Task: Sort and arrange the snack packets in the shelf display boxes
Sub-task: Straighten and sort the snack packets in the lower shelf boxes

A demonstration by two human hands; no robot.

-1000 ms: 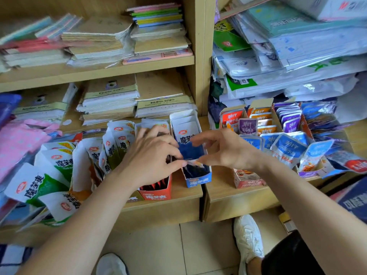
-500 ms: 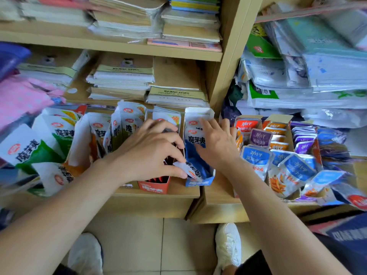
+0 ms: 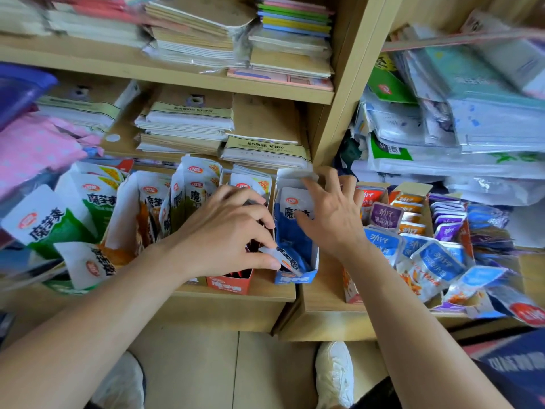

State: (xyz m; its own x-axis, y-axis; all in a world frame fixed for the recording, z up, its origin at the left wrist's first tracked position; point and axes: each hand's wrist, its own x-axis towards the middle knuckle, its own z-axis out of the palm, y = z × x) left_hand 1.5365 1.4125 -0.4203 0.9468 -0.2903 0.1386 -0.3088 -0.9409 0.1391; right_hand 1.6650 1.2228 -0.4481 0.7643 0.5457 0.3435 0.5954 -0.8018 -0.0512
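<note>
**Blue packet at the mouth of the blue box**

The blue snack packet [image 3: 281,256] is right at the front end of the blue display box [image 3: 295,279], pinched between thumb and forefinger of the left hand [image 3: 224,231]. The right hand [image 3: 333,214] is spread wide and grips nothing, its thumb pressing the upright packets [image 3: 290,202] in that same box. A red display box [image 3: 230,283] stands just beside it on the left. Stacked notebooks [image 3: 188,119] lie behind, on the wooden shelf [image 3: 236,296].
</note>
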